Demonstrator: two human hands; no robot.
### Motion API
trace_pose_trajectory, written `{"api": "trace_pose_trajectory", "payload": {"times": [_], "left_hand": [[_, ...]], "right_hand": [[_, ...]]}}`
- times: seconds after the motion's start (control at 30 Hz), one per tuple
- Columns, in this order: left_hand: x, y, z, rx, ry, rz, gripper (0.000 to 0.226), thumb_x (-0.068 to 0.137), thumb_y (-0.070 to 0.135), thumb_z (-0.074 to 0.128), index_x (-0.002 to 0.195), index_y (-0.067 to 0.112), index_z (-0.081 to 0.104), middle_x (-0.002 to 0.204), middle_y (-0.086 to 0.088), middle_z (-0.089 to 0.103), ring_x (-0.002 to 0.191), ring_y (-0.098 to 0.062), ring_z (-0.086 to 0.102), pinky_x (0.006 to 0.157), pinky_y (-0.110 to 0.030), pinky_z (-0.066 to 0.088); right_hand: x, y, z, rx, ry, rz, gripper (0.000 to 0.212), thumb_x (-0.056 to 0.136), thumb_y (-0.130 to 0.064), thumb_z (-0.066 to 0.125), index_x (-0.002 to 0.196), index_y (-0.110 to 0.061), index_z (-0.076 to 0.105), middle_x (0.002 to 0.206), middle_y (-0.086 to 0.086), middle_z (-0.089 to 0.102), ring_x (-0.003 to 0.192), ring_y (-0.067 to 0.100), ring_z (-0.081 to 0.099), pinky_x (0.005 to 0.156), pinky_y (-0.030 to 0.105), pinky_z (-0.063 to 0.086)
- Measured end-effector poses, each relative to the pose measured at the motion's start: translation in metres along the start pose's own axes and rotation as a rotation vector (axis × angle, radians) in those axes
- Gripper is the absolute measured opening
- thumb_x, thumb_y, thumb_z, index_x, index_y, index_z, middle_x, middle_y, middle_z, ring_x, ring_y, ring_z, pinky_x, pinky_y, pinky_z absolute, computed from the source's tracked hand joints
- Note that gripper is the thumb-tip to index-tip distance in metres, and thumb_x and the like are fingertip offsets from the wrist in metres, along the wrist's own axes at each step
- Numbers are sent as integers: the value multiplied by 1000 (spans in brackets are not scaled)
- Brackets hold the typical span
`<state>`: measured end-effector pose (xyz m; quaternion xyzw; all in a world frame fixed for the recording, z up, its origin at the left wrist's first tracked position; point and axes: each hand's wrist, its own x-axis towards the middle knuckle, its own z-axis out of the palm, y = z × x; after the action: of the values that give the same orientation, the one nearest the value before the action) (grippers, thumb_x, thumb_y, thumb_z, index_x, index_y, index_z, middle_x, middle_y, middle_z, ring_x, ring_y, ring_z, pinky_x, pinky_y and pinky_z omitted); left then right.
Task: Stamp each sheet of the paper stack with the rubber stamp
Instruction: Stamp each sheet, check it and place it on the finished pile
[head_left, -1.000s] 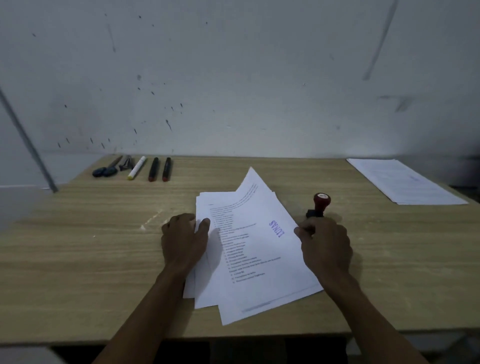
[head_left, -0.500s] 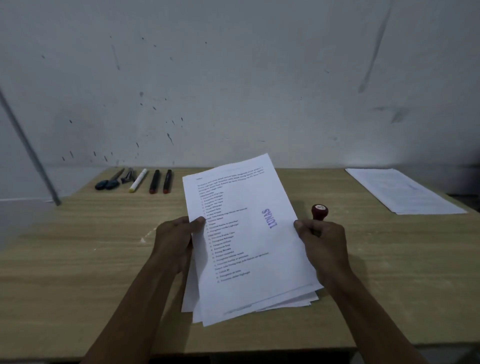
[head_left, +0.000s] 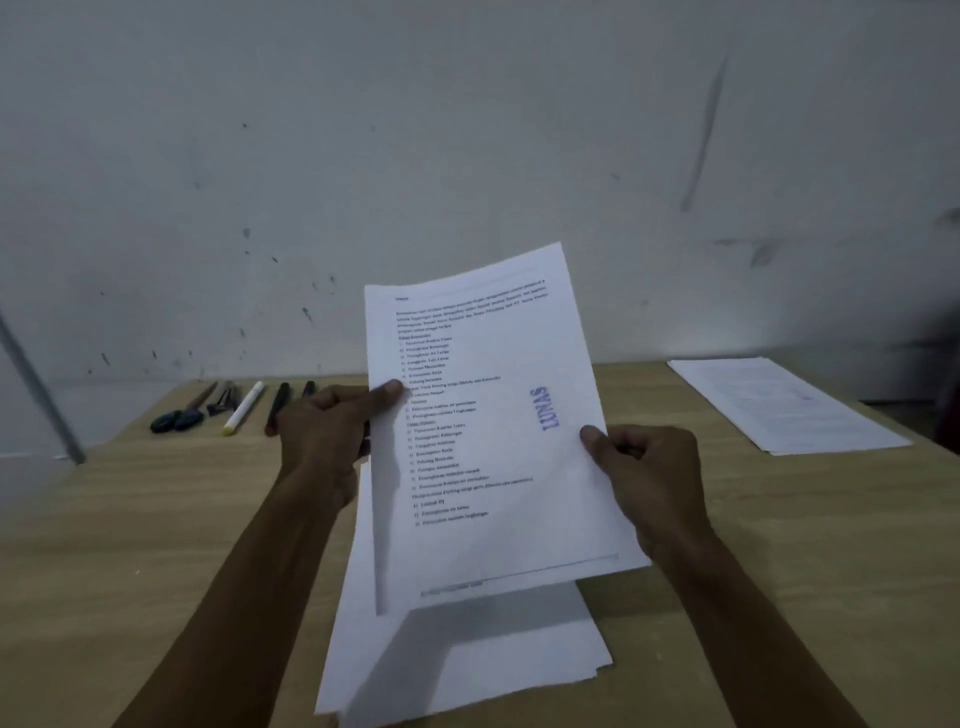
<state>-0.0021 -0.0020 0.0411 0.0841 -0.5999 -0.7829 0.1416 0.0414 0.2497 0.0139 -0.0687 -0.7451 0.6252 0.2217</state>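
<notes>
A printed sheet (head_left: 488, 441) bearing a blue "LUNAS" stamp mark is lifted above the table, tilted toward me. My left hand (head_left: 332, 431) pinches its left edge with the thumb on top. Its right edge is pinched by my right hand (head_left: 644, 478), thumb on the front. Below the sheet lie the other papers of the stack (head_left: 467, 654), loosely fanned on the wooden table (head_left: 156, 545). The rubber stamp is hidden from view, behind the raised sheet or my right hand.
A second pile of papers (head_left: 784, 405) lies at the table's far right. At the far left, by the wall, lie scissors (head_left: 182, 415), a white marker (head_left: 243, 408) and dark pens (head_left: 278, 402). A metal pole (head_left: 36, 395) slants at the left edge.
Both hands have lifted the stamped sheet off the stack and raised it higher. The red-handled stamp, seen standing by my right hand before, is now out of sight.
</notes>
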Motion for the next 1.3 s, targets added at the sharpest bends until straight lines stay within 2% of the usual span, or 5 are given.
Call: {"api": "trace_pose_trajectory", "payload": {"times": [0.13, 0.33, 0.67, 1.07, 1.3], "left_hand": [[9, 22, 45, 137, 16, 131, 22, 71, 16, 84, 75, 0, 69, 76, -13, 72, 64, -24, 67, 63, -32, 57], [27, 26, 129, 331, -81, 270, 18, 80, 15, 77, 71, 1, 69, 70, -9, 69, 46, -16, 60, 35, -14, 37], [47, -38, 285, 695, -430, 170, 10, 83, -4, 59, 80, -10, 66, 75, -20, 71, 44, -19, 66, 32, -15, 37], [78, -155, 429, 870, -545, 12, 12, 78, -1, 59, 88, -7, 60, 75, -21, 70, 57, -30, 71, 39, -23, 44], [107, -202, 484, 872, -453, 27, 6, 76, 6, 67, 79, 3, 63, 85, -18, 71, 76, -33, 71, 64, -36, 59]], "right_hand": [[38, -11, -20, -79, 45, -19, 24, 94, -18, 65, 72, -12, 73, 71, -2, 71, 67, 13, 67, 61, 22, 53], [98, -18, -77, -384, 199, -57, 17, 91, -25, 68, 84, -11, 74, 78, 1, 69, 79, 19, 65, 69, 27, 46], [181, 39, -172, -925, 288, 149, 20, 95, -24, 58, 112, -15, 61, 115, 10, 63, 106, 32, 61, 79, 35, 43], [273, 137, -255, -1041, 355, 277, 22, 92, -27, 63, 97, -6, 61, 85, 7, 59, 70, 22, 56, 64, 30, 47], [323, 170, -281, -1069, 360, 281, 19, 94, -25, 59, 102, -7, 60, 102, 10, 64, 91, 29, 63, 68, 30, 39]]}}
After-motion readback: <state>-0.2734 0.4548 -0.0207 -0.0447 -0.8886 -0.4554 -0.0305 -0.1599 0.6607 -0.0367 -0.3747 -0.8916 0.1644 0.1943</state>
